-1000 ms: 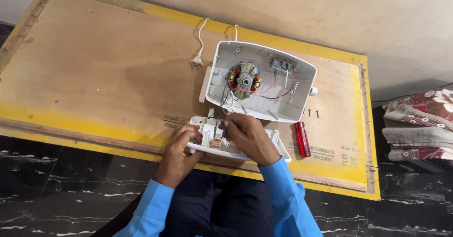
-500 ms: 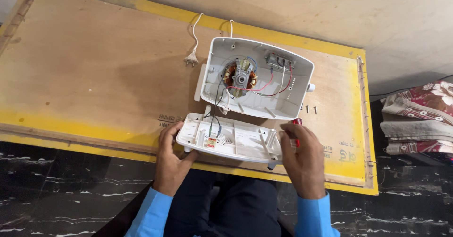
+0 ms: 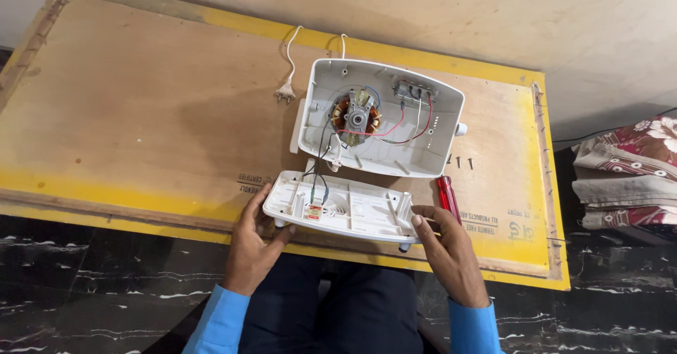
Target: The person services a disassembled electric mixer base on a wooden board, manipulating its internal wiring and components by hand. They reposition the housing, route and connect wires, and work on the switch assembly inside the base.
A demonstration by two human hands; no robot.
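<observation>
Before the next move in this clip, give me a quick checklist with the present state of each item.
1. Left hand on the white base cover: ok, gripping its left end.
2. Right hand on the cover: ok, fingers at its right edge.
3. Red-handled screwdriver within reach: ok, lying beside the right hand.
4. Power plug disconnected: ok, lying loose on the plywood board.
5. Wires between the cover and the open housing with motor slack: cannot tell.
6. Loose screws accounted for: cannot tell, a few lie by the housing.
</observation>
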